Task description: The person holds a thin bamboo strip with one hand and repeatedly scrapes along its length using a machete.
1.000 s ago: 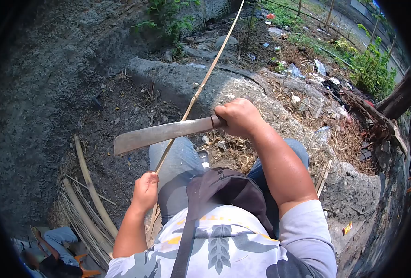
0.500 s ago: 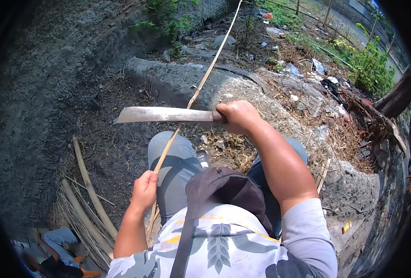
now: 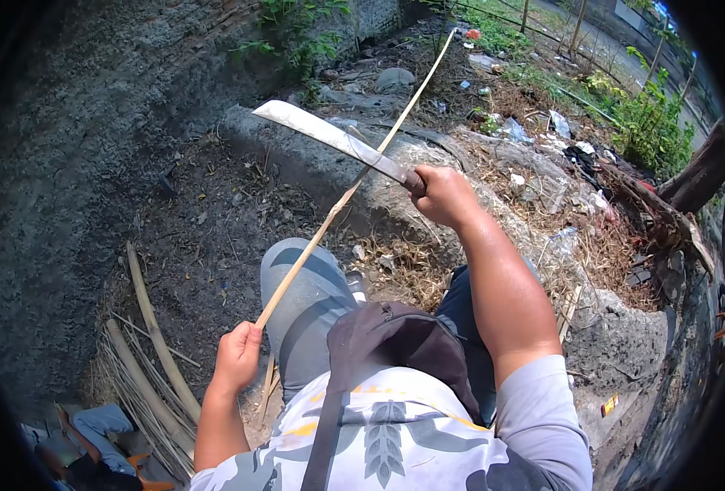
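Note:
My left hand (image 3: 238, 357) is closed around the lower end of a long, pale bamboo strip (image 3: 305, 255). The strip slants up and away to the right, passing over my left knee, with a knobby joint partway along. My right hand (image 3: 446, 196) grips the dark handle of a machete (image 3: 321, 131). Its broad, worn metal blade points to the upper left and crosses over the strip beyond the joint. A black waist bag (image 3: 399, 335) rests on my lap.
Bamboo poles (image 3: 162, 348) and a heap of thin strips (image 3: 137, 385) lie at lower left, near another seated person (image 3: 101, 442). A rough wall (image 3: 68, 204) rises on the left. Ahead is a stone ledge (image 3: 289, 159), with litter and a tree trunk (image 3: 702, 172) to the right.
The machete has moved farther up the strip, its tip swinging upward. My left hand has shifted left and down, drawing the strip back so its far end now shows.

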`<move>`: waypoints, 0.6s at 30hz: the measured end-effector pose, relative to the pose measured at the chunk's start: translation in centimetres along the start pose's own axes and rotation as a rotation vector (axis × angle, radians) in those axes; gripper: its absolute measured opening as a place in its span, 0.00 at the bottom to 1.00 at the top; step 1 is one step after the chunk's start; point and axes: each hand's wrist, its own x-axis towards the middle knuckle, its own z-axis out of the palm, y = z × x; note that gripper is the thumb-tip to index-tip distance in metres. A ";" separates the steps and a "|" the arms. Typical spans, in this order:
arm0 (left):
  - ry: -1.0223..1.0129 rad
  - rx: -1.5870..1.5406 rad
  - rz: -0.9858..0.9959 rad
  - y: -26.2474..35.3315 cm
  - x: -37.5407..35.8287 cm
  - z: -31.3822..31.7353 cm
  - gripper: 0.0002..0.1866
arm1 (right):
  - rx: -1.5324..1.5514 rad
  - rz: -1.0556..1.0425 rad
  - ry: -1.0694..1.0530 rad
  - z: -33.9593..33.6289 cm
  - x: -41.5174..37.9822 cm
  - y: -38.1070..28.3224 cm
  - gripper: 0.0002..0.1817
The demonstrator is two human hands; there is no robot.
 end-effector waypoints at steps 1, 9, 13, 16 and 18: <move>0.000 -0.024 0.007 -0.5 0.2 0.5 0.21 | -0.026 0.020 -0.105 -0.4 -0.3 -1.2 0.11; 0.021 0.032 0.059 -1.9 -0.7 -1.6 0.22 | -0.150 -0.404 -0.135 -1.2 -1.1 -2.9 0.13; 0.050 -0.033 -0.039 -0.8 -3.0 -5.4 0.22 | -0.062 -0.289 0.034 -1.4 -0.2 -0.7 0.08; 0.051 -0.004 -0.039 -2.0 -3.8 -5.3 0.22 | -0.112 -0.336 0.002 -0.4 -0.5 -1.1 0.09; 0.031 -0.006 -0.064 -3.9 -4.2 -4.7 0.22 | -0.061 -0.336 0.010 -0.5 -1.1 -2.5 0.09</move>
